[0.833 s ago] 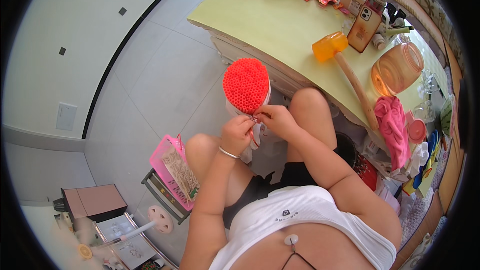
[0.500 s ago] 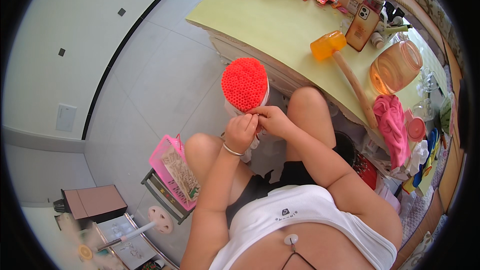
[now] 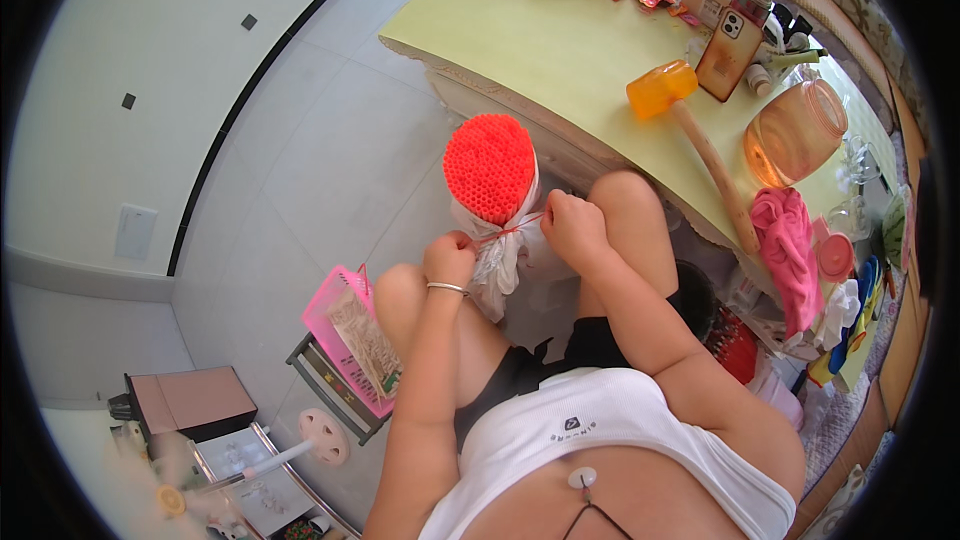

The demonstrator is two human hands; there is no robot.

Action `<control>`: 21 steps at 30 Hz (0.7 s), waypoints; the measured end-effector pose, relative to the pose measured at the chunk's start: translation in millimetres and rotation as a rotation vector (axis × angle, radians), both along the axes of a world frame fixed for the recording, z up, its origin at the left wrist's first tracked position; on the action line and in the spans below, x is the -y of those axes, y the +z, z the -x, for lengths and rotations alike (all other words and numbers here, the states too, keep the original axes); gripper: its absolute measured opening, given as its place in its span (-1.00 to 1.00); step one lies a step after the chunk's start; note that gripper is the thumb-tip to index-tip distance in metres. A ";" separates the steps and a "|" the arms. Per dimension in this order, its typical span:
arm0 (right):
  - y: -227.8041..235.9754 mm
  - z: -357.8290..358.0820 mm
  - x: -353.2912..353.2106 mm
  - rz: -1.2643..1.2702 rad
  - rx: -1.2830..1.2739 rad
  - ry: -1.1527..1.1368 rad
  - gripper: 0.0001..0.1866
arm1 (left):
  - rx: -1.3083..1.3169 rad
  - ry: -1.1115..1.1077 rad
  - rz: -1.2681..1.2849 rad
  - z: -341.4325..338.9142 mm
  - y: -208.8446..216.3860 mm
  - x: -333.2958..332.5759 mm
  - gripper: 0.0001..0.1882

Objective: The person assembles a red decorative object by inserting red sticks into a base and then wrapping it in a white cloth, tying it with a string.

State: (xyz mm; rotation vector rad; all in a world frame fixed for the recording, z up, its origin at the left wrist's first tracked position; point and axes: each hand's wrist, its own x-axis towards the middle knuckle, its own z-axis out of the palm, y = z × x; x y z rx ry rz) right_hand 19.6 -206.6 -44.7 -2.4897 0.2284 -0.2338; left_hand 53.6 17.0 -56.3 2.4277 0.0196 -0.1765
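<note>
A thick bundle of red straws (image 3: 488,168) stands upright between my knees, its open ends facing up. A white plastic bag (image 3: 496,275) wraps around the bundle and is gathered on the side facing me. Across the gathered plastic runs a thin red string (image 3: 512,229), stretched between my two hands. My left hand (image 3: 450,258), with a bangle at the wrist, is closed on the string's left end. The other end is pinched in my right hand (image 3: 575,227), beside my right knee. The lower part of the bundle is hidden by the bag.
On the pale green table (image 3: 520,50) lie an orange-headed mallet (image 3: 663,90), a phone (image 3: 729,55), a jar of liquid (image 3: 795,135) and a pink cloth (image 3: 785,255). A pink basket (image 3: 350,340) sits on a stool by my left knee. A fan (image 3: 175,500) stands at lower left.
My hands were together at the front of the bundle. They have moved apart, left and right, drawing the red string out straight across the gathered bag.
</note>
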 end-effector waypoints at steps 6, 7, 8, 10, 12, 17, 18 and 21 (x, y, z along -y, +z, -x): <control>-10.1 -12.1 11.3 -0.467 -0.009 0.022 -0.75 | -0.323 -0.023 0.982 3.6 -7.6 -0.7 -0.93; -22.2 -15.9 9.1 -0.726 -0.131 0.036 -0.74 | -0.363 -0.065 1.001 8.6 1.5 1.4 -0.94; -15.8 -16.3 -3.3 -1.105 -0.324 -0.040 -0.77 | -0.366 -0.097 0.994 12.1 -2.7 -10.9 -0.94; -13.7 -10.6 3.9 -1.697 -0.523 -0.062 -0.80 | -0.346 -0.232 1.016 6.1 -7.3 6.8 -0.92; -20.7 -7.1 4.7 -1.860 -0.415 -0.146 -0.79 | -0.225 -0.350 1.011 5.6 0.6 20.8 -0.90; -27.9 -13.1 3.4 -1.932 -0.335 -0.322 -0.83 | -0.119 -0.437 1.031 7.9 3.8 29.5 -0.90; -25.5 -13.0 3.5 -1.945 -0.366 -0.310 -0.84 | -0.109 -0.436 0.993 8.5 4.2 30.9 -0.90; -20.5 -14.7 -3.0 -1.961 -0.388 -0.315 -0.89 | -0.073 -0.412 0.836 9.5 0.5 34.2 -0.89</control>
